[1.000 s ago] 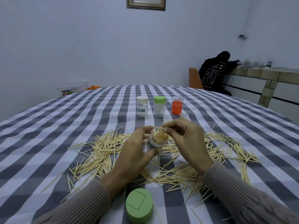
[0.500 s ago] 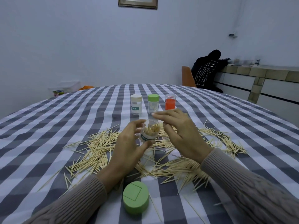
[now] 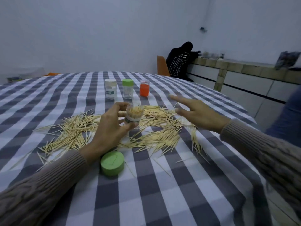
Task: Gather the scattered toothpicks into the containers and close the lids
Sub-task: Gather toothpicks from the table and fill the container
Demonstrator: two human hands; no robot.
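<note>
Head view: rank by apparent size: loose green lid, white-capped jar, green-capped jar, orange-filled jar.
1. loose green lid, largest in frame, though nearest the camera, so true size is unsure.
2. white-capped jar and green-capped jar, which look alike.
3. orange-filled jar, slightly shorter.

I see a matt woven checked cloth (image 3: pixel 162 193) over the desk, pale wooden toothpicks (image 3: pixel 156 137), a clear glossy plastic container (image 3: pixel 133 115), a matt green plastic lid (image 3: pixel 112 163), ribbed knit sleeves (image 3: pixel 263 154).

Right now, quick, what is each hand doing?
Left hand: holding the open toothpick container.
Right hand: open, holding nothing, fingers spread above the scattered toothpicks.
</note>
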